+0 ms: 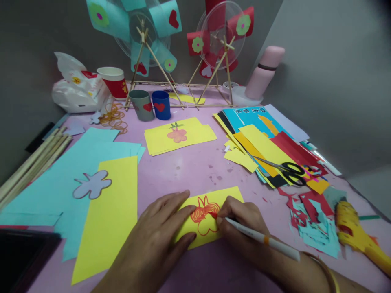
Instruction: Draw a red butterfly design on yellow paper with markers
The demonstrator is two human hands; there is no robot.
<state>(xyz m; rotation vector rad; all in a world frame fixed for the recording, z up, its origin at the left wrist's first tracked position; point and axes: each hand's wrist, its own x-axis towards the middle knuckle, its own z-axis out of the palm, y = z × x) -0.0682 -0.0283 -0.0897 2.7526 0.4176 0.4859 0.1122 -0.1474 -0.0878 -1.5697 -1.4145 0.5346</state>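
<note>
A small yellow paper card (229, 196) lies on the pink table in front of me, bearing a red butterfly outline (205, 215) whose upper wings are filled with curved strokes. My left hand (165, 228) rests flat with fingers spread, its fingertips on the card's left part. In my right hand (241, 219) is a white marker (265, 240) with an orange band, its red tip at the butterfly's right wing. A lilac paper butterfly (92, 184) sits to the left, over a yellow sheet (113, 219). Beyond the card is a yellow stack (195, 136) with a pink-coloured butterfly drawing.
Scissors (284, 167) lie on coloured papers at right, near paper scraps (317, 228) and a yellow glue gun (354, 228). Two paper pinwheels on stick frames (146, 44) stand behind small cups (161, 105). Wooden sticks (36, 162) and a dark device (24, 256) are at left.
</note>
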